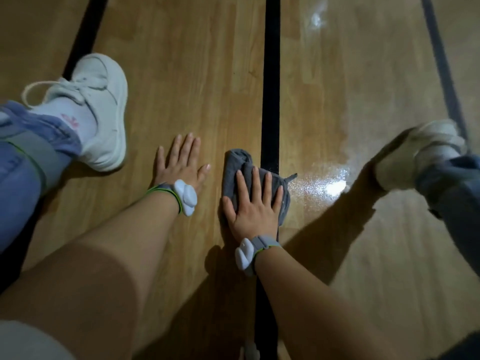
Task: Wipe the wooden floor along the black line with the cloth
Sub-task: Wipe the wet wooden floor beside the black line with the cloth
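A crumpled grey cloth (235,162) lies on the wooden floor (187,81), partly over the black line (271,81) that runs straight away from me. My right hand (253,203) presses flat on the cloth with straight, spread fingers. My left hand (181,162) rests flat on the bare wood just left of the cloth, fingers straight, holding nothing. Both wrists wear grey bands with white trackers.
My left white shoe (101,110) stands on the floor at the left, near a second black line (85,32). My right shoe (418,154) is at the right, blurred. A shiny wet patch (322,180) lies right of the cloth. Another dark line (439,55) runs far right.
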`<action>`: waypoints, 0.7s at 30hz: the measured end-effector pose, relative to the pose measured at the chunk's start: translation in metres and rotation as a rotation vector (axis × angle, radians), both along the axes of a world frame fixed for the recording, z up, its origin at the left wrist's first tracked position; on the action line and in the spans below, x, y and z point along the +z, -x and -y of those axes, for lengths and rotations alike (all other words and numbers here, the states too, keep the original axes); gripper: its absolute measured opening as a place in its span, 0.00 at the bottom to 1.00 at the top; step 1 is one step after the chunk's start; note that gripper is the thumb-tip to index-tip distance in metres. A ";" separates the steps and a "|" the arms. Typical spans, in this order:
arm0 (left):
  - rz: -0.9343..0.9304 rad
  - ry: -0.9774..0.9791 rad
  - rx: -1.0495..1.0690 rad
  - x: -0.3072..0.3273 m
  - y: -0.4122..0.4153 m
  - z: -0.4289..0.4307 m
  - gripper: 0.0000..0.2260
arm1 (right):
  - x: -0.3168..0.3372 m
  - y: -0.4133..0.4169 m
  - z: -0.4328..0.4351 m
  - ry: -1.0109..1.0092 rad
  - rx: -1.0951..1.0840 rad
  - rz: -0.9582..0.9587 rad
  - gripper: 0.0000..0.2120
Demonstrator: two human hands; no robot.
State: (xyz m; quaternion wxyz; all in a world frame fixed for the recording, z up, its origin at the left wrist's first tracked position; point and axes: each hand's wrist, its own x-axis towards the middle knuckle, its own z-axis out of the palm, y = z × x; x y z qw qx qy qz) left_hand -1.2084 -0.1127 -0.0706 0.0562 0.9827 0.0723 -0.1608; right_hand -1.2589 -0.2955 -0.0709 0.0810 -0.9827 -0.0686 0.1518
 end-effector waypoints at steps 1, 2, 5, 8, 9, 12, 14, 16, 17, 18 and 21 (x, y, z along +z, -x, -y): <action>0.012 -0.007 0.003 -0.001 0.001 0.000 0.29 | 0.000 0.000 0.001 -0.001 0.001 -0.009 0.32; 0.029 -0.017 0.005 -0.001 0.001 0.001 0.29 | -0.001 0.000 0.002 0.002 0.002 -0.014 0.32; 0.038 -0.017 -0.004 -0.002 0.004 0.003 0.29 | 0.002 0.000 0.004 -0.095 -0.012 -0.036 0.32; 0.057 0.000 -0.006 0.001 0.004 0.004 0.29 | 0.013 -0.004 0.012 -0.380 -0.184 0.047 0.32; 0.081 0.009 -0.003 0.003 0.006 0.003 0.28 | 0.017 -0.009 0.018 -0.397 -0.252 0.097 0.33; 0.180 0.112 0.021 0.007 0.010 -0.001 0.23 | 0.026 -0.016 0.044 -0.214 -0.435 0.040 0.34; 0.224 0.156 0.011 0.011 0.010 -0.005 0.21 | 0.031 -0.017 0.055 -0.168 -0.596 0.024 0.35; 0.259 0.174 0.024 0.014 0.009 -0.009 0.19 | 0.033 -0.017 0.056 -0.115 -0.674 0.019 0.32; 0.289 0.184 0.046 0.016 0.010 -0.010 0.17 | 0.029 -0.018 0.054 -0.102 -0.684 0.006 0.29; 0.316 0.199 0.075 0.018 0.010 -0.010 0.15 | 0.028 -0.019 0.053 -0.113 -0.686 -0.008 0.26; 0.335 0.232 0.142 0.024 0.011 -0.007 0.08 | 0.026 -0.023 0.050 -0.254 -0.653 -0.006 0.16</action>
